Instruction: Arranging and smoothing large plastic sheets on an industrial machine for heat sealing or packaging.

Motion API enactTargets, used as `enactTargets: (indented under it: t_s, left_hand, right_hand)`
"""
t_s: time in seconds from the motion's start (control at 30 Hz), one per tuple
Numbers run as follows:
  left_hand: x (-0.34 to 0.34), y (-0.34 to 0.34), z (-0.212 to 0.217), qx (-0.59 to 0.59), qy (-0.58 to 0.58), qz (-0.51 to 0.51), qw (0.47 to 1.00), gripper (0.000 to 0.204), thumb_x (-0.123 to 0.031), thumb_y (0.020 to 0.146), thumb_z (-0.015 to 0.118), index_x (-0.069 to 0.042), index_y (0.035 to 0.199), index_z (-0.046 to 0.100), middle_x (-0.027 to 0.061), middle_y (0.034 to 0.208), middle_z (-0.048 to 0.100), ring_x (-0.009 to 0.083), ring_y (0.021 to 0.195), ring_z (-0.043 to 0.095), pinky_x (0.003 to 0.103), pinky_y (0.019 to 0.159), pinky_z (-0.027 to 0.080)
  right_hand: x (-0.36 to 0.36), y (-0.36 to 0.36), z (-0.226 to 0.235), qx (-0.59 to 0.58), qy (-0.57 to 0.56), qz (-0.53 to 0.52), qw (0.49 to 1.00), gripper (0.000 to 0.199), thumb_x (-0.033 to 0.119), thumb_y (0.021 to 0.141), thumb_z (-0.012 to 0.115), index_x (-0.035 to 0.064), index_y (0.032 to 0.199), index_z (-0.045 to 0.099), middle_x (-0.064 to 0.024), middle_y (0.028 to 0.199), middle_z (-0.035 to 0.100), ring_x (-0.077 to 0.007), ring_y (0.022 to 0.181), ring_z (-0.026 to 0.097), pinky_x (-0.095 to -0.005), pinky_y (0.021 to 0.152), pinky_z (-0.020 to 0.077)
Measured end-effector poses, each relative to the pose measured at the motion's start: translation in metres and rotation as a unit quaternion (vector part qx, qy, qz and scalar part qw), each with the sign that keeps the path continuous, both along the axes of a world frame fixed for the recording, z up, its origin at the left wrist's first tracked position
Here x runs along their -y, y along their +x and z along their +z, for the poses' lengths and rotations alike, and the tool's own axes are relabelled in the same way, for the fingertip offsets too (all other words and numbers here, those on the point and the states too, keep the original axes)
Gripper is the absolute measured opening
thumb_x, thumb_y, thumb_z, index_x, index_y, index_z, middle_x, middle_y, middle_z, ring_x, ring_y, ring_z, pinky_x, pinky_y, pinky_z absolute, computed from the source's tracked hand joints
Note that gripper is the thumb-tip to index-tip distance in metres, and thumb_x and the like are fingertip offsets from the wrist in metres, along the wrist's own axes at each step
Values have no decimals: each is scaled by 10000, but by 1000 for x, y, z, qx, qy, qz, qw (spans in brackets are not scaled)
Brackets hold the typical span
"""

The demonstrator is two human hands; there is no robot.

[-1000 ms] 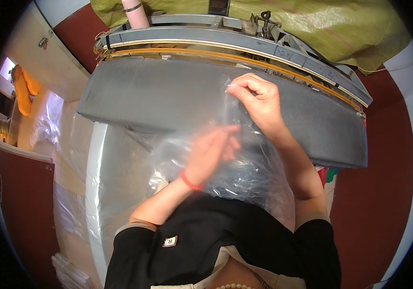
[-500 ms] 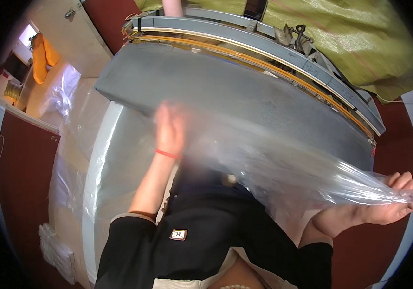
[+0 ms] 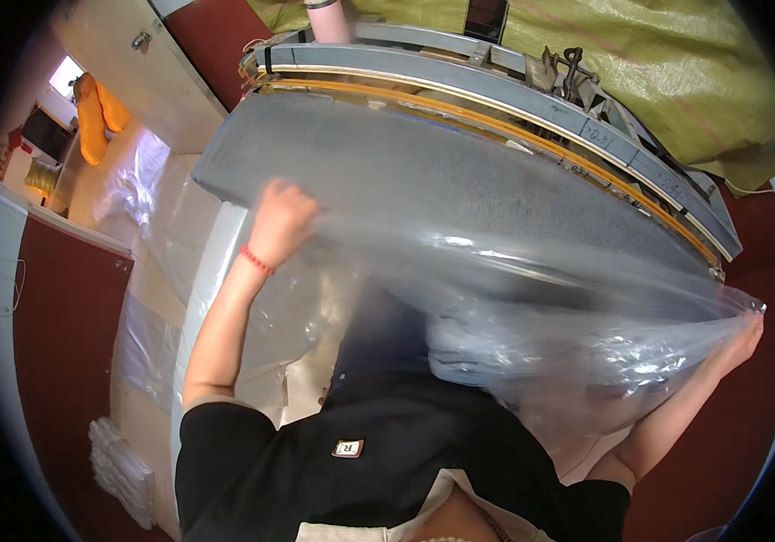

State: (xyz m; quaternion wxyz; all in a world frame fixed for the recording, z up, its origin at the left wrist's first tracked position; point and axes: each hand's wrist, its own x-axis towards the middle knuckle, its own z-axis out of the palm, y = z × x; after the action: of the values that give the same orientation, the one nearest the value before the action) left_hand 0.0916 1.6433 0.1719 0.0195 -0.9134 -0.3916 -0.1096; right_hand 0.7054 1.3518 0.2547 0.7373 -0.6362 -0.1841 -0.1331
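Grey padded worktop (image 3: 460, 181): long slab running diagonally from the upper left to the right, backed by a metal frame (image 3: 532, 81) with a yellow strip along its far edge. Olive-green tarp (image 3: 658, 63) hangs behind the frame.

Clear plastic bag (image 3: 532, 298): large, thin, stretched wide open above the worktop's near edge, spanning from the left hand to the right hand. Glare on the film; the worktop and a dark garment show through it. Contents: cannot tell whether anything is inside.

Left hand (image 3: 281, 217): raised over the near-left corner of the worktop, fingers closed around the bag's left end. Red band (image 3: 256, 260) at the wrist.

Right hand (image 3: 742, 336): extended past the worktop's right end, fingers pinching the bag's right corner, film taut.

Stack of folded clear bags (image 3: 121, 470): lower left, apart from both hands.
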Motion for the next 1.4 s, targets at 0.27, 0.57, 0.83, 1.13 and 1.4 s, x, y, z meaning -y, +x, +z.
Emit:
enactTargets:
  t_s: [0.27,0.57,0.83,1.13,1.4]
  left_hand:
    - [-90,-222,88,-9,68,295,953,238,-36,653,547,-95,860,650,158,800,623,295,727,609,359,655,479]
    - [-141,-66,64,248,164,131,946,288,-226,780,625,-18,963,545,127,955,563,270,894,535,335,793,421]
    - [-232,-152,-79,45,-103,505,856,736,-693,730,386,-328,1346,215,11,1426,171,360,1302,97,652,942,93]
    - [-233,-126,-49,187,219,327,900,293,-292,831,506,-74,992,619,122,1019,595,297,1029,506,381,896,381]
    - [-149,-93,-66,74,58,159,983,524,-297,820,535,-181,1297,352,145,1219,474,292,1143,428,375,932,351]
  right_hand:
    - [52,160,-92,2,-160,-41,986,317,229,894,455,-22,1073,528,-89,1002,570,-167,892,531,-285,810,418]
    - [103,231,-170,63,-509,-245,823,397,342,863,396,-1,996,545,-218,981,575,-375,915,540,-413,759,426]
    - [80,189,-158,49,-651,-299,696,334,332,883,345,64,1015,492,-220,933,580,-408,870,545,-494,695,422]
    - [69,185,-156,57,-638,-290,711,366,405,885,342,97,999,504,-188,945,586,-402,864,545,-484,689,424]
    - [75,184,-157,69,-632,-225,739,374,441,871,388,98,951,513,-160,942,590,-385,859,546,-466,668,421]
